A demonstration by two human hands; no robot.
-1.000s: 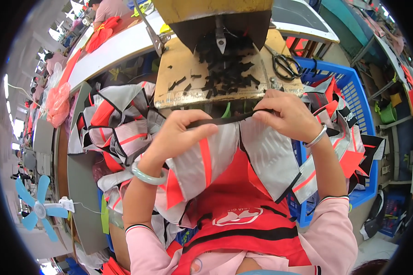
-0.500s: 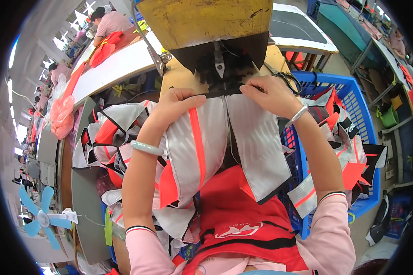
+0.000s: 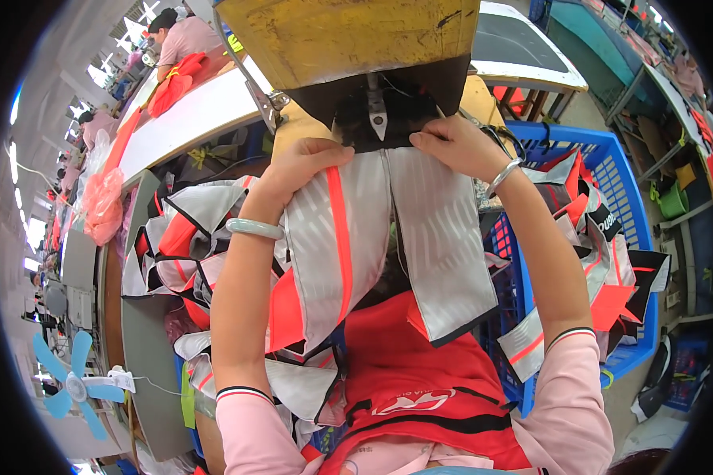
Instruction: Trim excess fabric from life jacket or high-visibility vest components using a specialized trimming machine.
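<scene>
My left hand [image 3: 312,163] pinches the far edge of a silver-grey fabric panel [image 3: 367,229] with a bright orange stripe. A second silver-grey panel [image 3: 444,237], edged in dark trim, hangs beside it; its far edge is pinched by my right hand [image 3: 461,149]. A narrow gap parts the two panels, and both drape toward my lap. Their far edges lie under a yellow machine head [image 3: 356,39], close to its pointed metal part [image 3: 379,119]. The dark area around that part hides how the edges meet.
At left lies a heap of similar grey and orange pieces [image 3: 202,214]. On the right, a blue plastic basket [image 3: 622,182] holds more of them. Scissors [image 3: 503,138] lie beside the machine. A small blue fan [image 3: 74,386] stands lower left, and another person [image 3: 186,43] sits far left.
Both hands and the panels have shifted slightly away from me, bringing the far edges closer under the machine head. The grips look the same.
</scene>
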